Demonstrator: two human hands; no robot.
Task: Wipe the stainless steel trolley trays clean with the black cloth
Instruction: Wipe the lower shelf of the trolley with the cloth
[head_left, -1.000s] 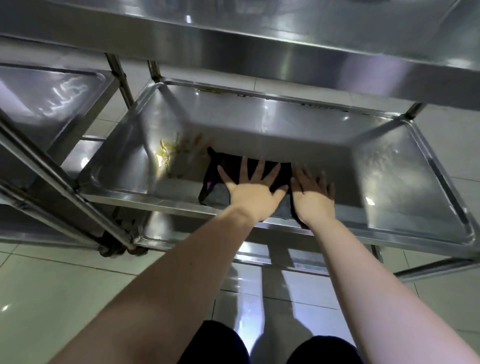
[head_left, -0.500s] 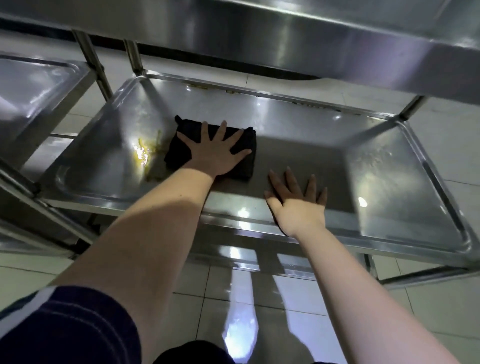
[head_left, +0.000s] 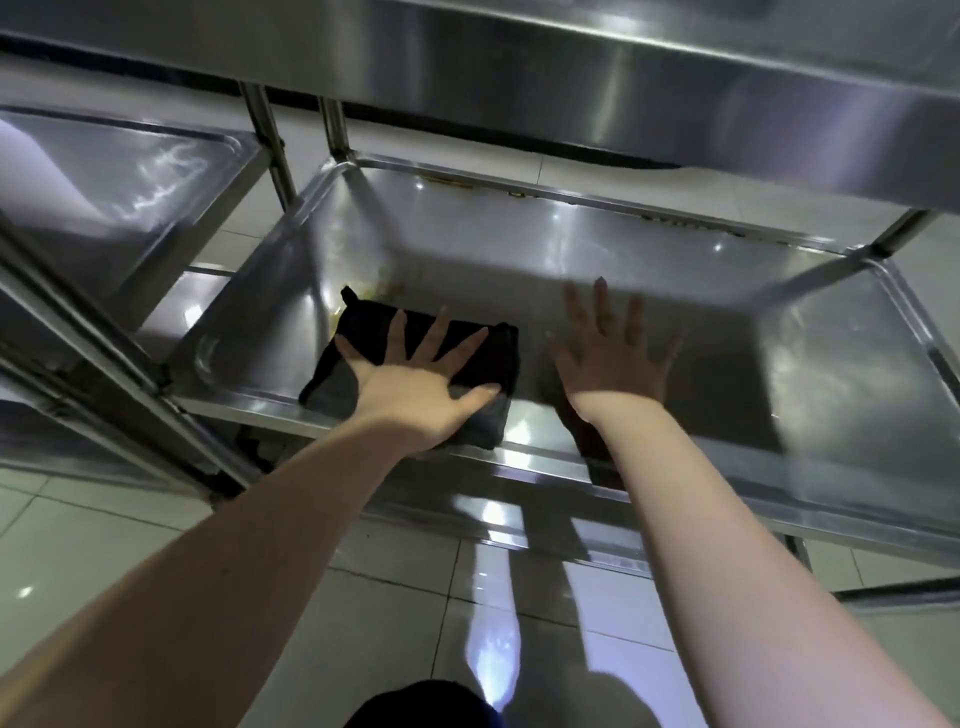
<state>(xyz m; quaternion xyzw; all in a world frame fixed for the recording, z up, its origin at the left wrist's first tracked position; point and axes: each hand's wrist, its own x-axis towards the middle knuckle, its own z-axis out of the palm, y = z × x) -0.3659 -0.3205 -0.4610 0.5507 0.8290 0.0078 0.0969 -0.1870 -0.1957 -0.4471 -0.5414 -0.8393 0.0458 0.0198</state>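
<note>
You seem to be in a commercial kitchen. Steel tray trolleys (head_left: 831, 389) (two, side by side) stand on glossy tiles (head_left: 104, 561)

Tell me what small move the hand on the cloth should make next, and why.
Probably push the black cloth forward and slightly left with the left hand flat on it. Yellowish residue shows on the tray just beyond the cloth's far left corner, so that patch looks unwiped. The right hand, fingers spread, is off the cloth.
</note>
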